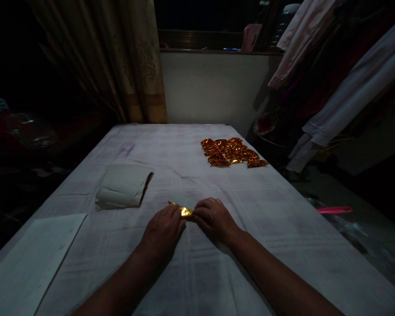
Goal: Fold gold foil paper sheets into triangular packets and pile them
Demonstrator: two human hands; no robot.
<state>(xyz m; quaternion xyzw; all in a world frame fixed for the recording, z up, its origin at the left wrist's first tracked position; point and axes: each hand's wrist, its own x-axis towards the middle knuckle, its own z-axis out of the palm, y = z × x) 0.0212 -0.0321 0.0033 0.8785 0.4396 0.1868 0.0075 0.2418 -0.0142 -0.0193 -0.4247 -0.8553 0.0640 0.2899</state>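
A small piece of gold foil paper point(184, 211) lies on the white cloth of the table point(191, 263), pinched between both hands. My left hand point(163, 232) grips its left side with the fingertips. My right hand point(213, 218) presses its right end. A pile of several folded gold foil pieces point(232, 152) sits at the far right of the table, well away from the hands. A stack of pale sheets point(123, 186) with a dark edge lies to the left of my hands.
A large white sheet point(33, 259) lies at the near left corner. Curtains point(118, 61) hang behind the table on the left. Garments point(342, 79) hang at the right. A pink object point(334, 210) lies off the table's right edge.
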